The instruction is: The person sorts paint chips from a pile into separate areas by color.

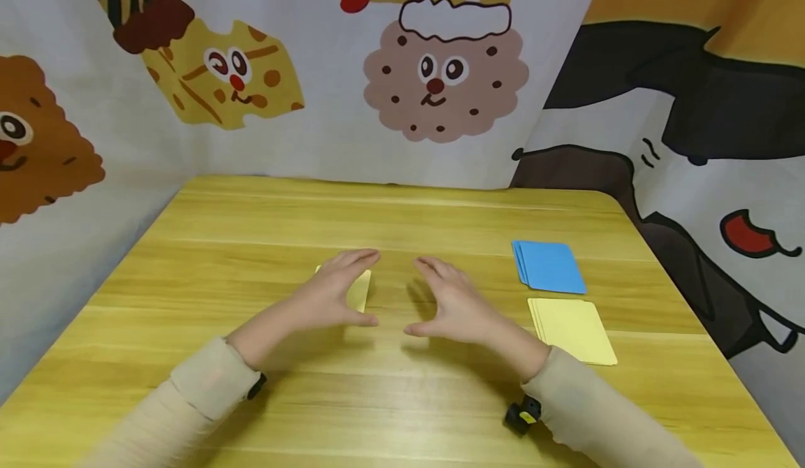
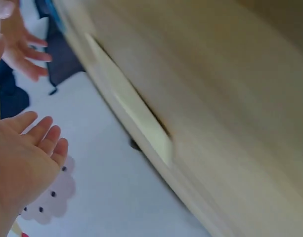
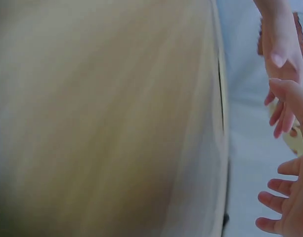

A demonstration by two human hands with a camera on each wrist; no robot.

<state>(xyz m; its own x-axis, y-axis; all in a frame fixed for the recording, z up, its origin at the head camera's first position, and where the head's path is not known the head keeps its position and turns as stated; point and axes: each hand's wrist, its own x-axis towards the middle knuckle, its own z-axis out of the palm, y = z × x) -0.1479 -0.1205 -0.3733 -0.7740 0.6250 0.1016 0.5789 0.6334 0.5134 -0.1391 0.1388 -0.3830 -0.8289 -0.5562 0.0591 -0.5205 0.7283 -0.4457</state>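
Observation:
Both hands hover over the wooden table, palms facing each other with a gap between them. My left hand [image 1: 330, 291] has its thumb and fingers spread and holds nothing. Under and behind it lies a pale yellow card [image 1: 359, 292], partly hidden by the hand; the left wrist view shows the same yellow card [image 2: 134, 108] edge-on. My right hand [image 1: 458, 304] is likewise spread, with nothing in its grasp. Right of it sit a stack of yellow cards [image 1: 575, 332] and, just beyond, a stack of blue cards [image 1: 555, 267].
The wooden table [image 1: 390, 398] spreads out beneath both arms. A white curtain [image 1: 327, 154] with cartoon prints hangs along its back and sides. A small black device [image 1: 522, 414] is strapped at the right wrist.

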